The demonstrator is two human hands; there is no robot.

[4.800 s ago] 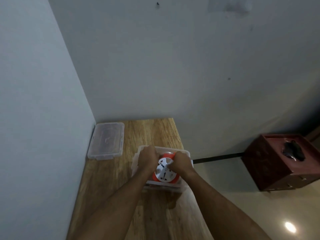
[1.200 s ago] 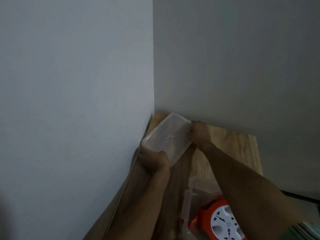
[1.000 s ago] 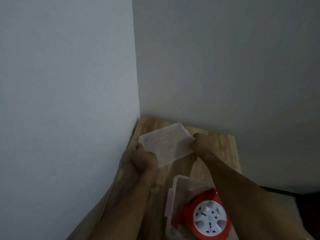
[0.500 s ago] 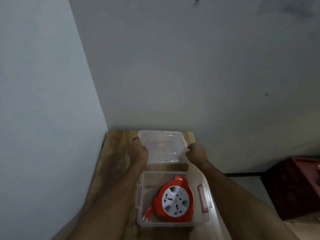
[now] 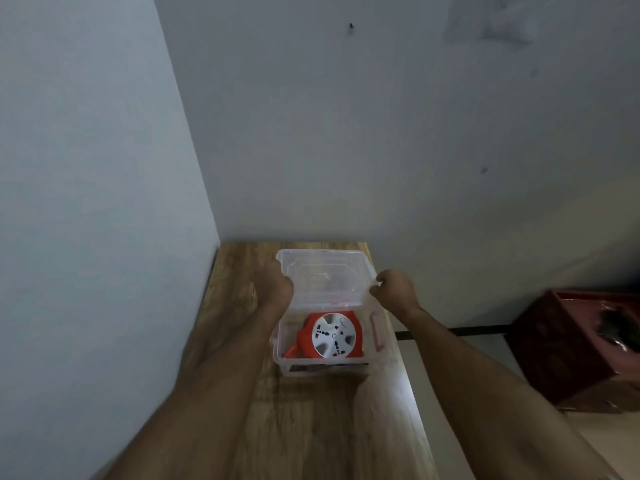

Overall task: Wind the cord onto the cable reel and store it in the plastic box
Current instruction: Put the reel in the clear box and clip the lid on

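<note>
Left hand (image 5: 275,289) and right hand (image 5: 394,289) each pinching a side edge of clear rectangular plastic lid (image 5: 323,277), held tilted over far end of clear plastic box (image 5: 282,355). Orange round cable reel with white socket face (image 5: 329,336) lying inside box, below and between hands, on wooden tabletop (image 5: 311,427).
</note>
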